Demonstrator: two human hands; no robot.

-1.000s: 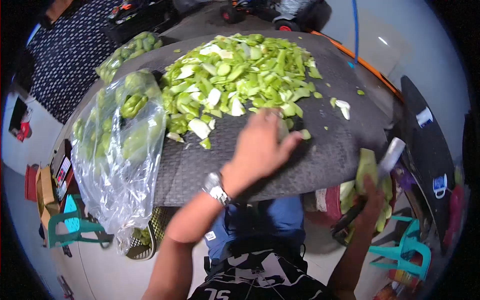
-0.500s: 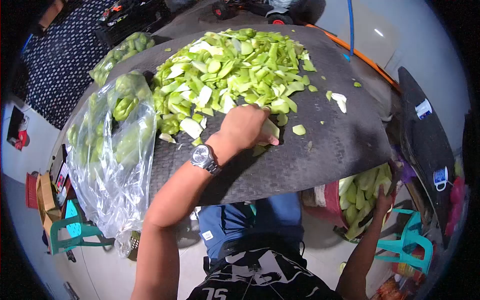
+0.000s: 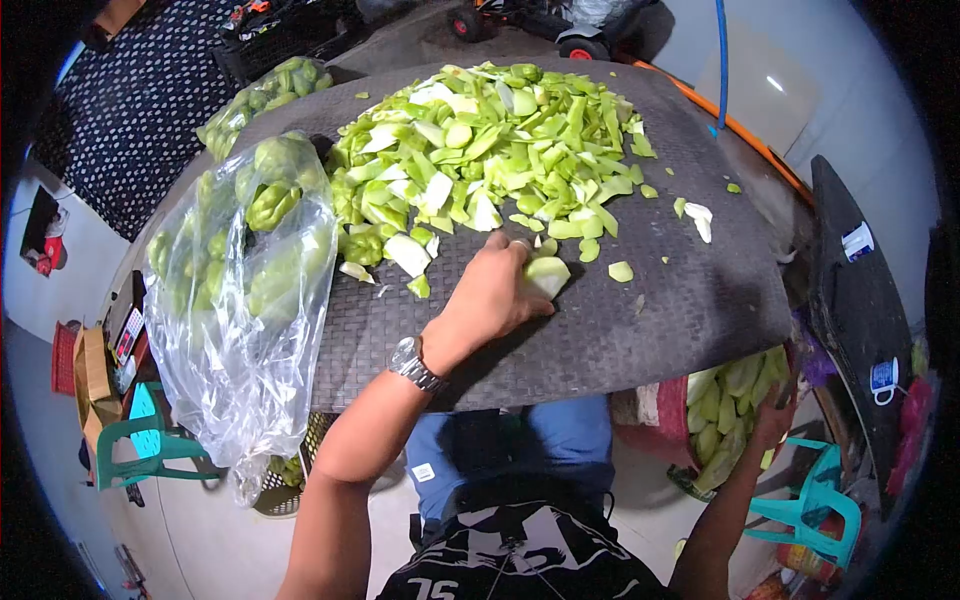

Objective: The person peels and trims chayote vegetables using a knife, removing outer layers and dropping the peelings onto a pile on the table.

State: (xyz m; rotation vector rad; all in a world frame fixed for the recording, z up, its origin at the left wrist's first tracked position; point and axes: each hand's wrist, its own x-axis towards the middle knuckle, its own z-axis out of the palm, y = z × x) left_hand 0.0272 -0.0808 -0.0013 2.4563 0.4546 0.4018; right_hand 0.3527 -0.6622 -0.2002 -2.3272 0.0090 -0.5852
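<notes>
My left hand [image 3: 492,288], with a metal watch [image 3: 412,362] on the wrist, is closed around a pale green piece of chayote [image 3: 546,277] on the dark woven tabletop [image 3: 690,300]. Just beyond it spreads a large heap of cut chayote pieces [image 3: 500,150]. My right hand [image 3: 770,422] is low on the right, at the rim of a red bucket [image 3: 668,425] that holds chayote pieces [image 3: 722,405]. Its fingers are dark and blurred, so I cannot make out whether they hold anything.
A clear plastic bag [image 3: 240,340] of whole chayotes lies over the table's left edge, with another bag [image 3: 265,100] behind it. Teal plastic chairs [image 3: 150,440] stand at both sides. A dark board [image 3: 850,300] with mugs is at the right. A basket [image 3: 278,495] sits below the table.
My left hand has turned and drawn slightly toward me, so the chayote piece shows more. The right hand has moved slightly lower at the bucket. The whole view has shifted a little.
</notes>
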